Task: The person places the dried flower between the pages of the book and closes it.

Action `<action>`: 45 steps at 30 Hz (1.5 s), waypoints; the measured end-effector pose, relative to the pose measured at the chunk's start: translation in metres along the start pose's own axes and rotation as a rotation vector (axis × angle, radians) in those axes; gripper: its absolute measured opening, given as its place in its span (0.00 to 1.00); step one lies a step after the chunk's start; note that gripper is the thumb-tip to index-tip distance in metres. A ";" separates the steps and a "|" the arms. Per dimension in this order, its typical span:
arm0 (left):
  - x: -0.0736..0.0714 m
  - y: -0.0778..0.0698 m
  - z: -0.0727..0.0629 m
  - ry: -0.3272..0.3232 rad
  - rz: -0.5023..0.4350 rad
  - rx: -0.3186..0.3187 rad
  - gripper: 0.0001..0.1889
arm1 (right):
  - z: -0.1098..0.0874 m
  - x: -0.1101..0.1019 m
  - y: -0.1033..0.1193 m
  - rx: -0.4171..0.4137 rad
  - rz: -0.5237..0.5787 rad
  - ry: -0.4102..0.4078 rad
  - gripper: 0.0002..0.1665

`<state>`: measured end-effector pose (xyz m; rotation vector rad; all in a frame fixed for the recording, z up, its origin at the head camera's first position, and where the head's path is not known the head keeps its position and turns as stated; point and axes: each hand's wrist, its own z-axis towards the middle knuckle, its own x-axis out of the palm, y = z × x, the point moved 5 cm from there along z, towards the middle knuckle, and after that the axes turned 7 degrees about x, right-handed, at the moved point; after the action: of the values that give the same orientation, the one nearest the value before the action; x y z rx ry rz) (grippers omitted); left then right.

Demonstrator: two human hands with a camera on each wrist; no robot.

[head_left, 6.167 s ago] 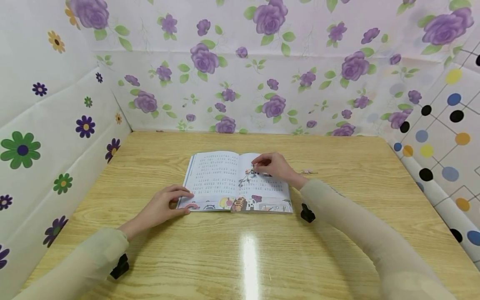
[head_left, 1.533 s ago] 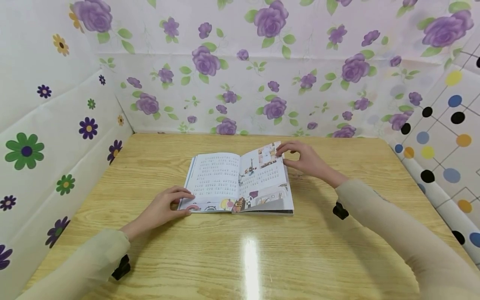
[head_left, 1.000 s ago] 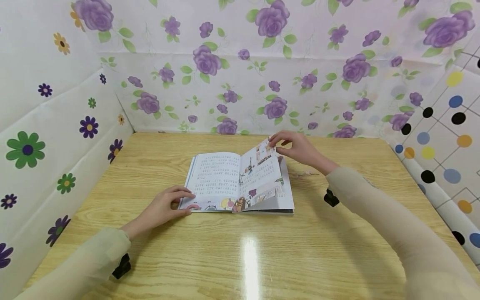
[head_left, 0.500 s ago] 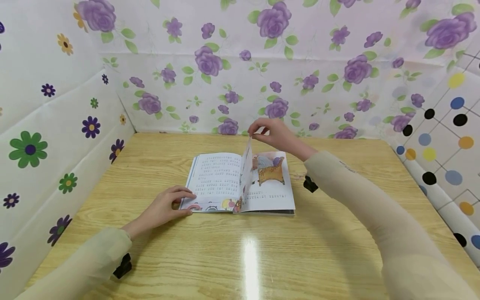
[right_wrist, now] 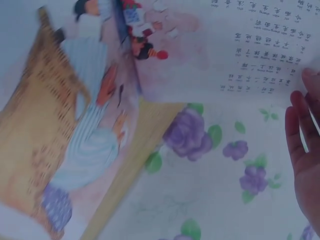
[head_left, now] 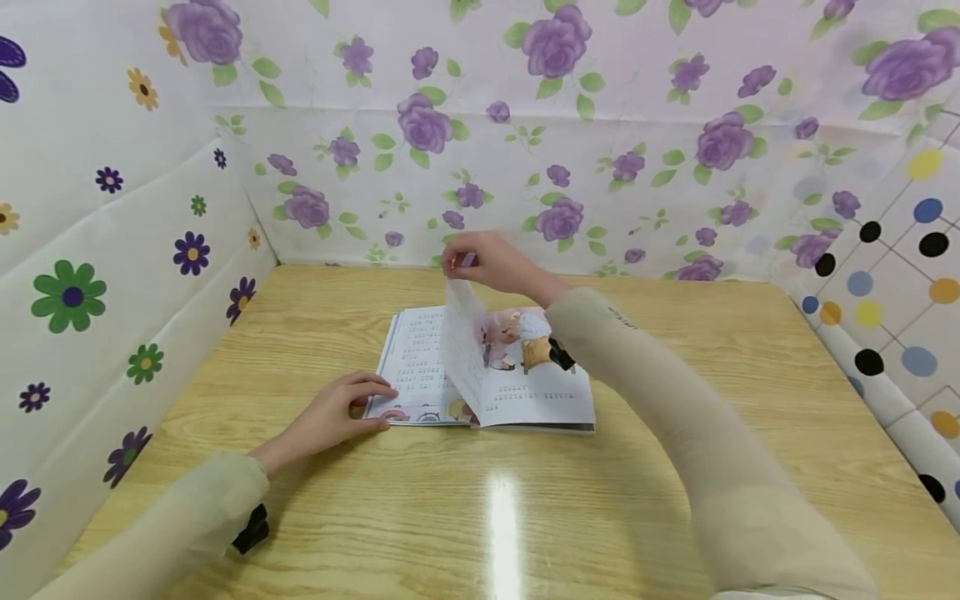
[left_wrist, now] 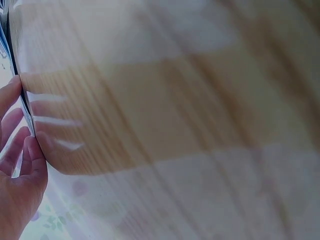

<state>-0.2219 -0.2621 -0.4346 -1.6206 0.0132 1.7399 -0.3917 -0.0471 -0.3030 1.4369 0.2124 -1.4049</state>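
Observation:
An open picture book (head_left: pixel 536 404) lies on the table. At its top edge, my right hand (head_left: pixel 487 262) pinches a single page (head_left: pixel 462 346) between thumb and fingers; the page stands up and leans left, over the left page. In the right wrist view, that page (right_wrist: pixel 240 70) shows rows of printed characters, with part of my right hand (right_wrist: pixel 307 150) at its edge. My left hand (head_left: pixel 337 417) rests at the book's lower left corner, fingers relaxed on the page and thumb by the bottom edge. In the left wrist view, the left hand's fingertips (left_wrist: pixel 35 155) touch the glossy table.
The wooden table (head_left: pixel 420 508) extends around the book. Purple-flowered cloth (head_left: pixel 420 192) covers the back wall, with patterned cloths at both sides. Dark camera mounts sit on both wrists, the left mount (head_left: pixel 251 529) low by the sleeve.
My right hand has gone from over the right page to its edge, lifted the page and carried it leftward past upright, uncovering an illustrated page. My left hand has stayed put.

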 end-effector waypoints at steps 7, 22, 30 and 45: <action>0.001 0.000 -0.001 -0.005 -0.001 0.019 0.21 | 0.022 0.033 0.012 -0.010 -0.017 0.126 0.04; -0.001 0.004 -0.001 -0.013 -0.018 0.013 0.25 | 0.038 0.082 0.014 0.016 -0.059 0.150 0.04; 0.001 0.006 0.000 -0.009 -0.068 0.023 0.25 | 0.045 0.109 0.005 0.044 -0.077 0.140 0.07; -0.002 0.007 0.001 0.018 -0.105 0.037 0.23 | 0.047 0.137 -0.009 0.187 -0.098 0.131 0.06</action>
<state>-0.2266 -0.2679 -0.4365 -1.5816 -0.0308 1.6364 -0.3875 -0.1498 -0.4059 1.6949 0.2435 -1.4409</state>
